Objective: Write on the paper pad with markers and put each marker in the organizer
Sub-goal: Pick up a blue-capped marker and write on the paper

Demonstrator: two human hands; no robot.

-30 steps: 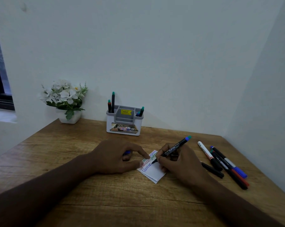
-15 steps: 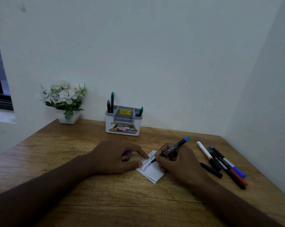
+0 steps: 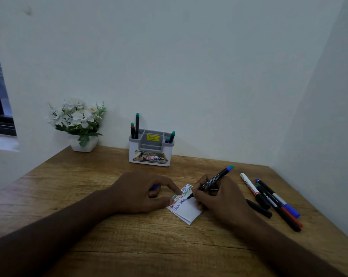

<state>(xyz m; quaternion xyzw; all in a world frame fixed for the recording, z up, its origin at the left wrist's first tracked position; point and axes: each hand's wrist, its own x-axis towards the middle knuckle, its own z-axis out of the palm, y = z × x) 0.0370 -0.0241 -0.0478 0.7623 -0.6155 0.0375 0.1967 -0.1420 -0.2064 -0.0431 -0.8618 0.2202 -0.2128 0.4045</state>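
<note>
Right hand (image 3: pixel 219 198) grips a black marker (image 3: pixel 213 180), tip down on the pad (image 3: pixel 187 208), teal-blue end tilted up and away toward the right. Left hand (image 3: pixel 141 191) presses the pad's left edge with index finger and thumb; its other fingers curl around a small blue cap (image 3: pixel 154 187), mostly hidden. Pad is small, white, lying on the table (image 3: pixel 109 232) between the two hands, in front of the organizer (image 3: pixel 150 154) and well apart from it. Coloured scribble lines in green, red and blue cover the pad's top part; lower part is blank. Organizer stands at the wall, behind the pad, with two markers upright in its left slot and two in its right slot. Loose markers (image 3: pixel 273 198) lie in a bunch right of the pad, just past the right hand: one white-barrelled, the rest dark with blue and red ends. Flower pot (image 3: pixel 83 144) sits left of the organizer, against the wall.
</note>
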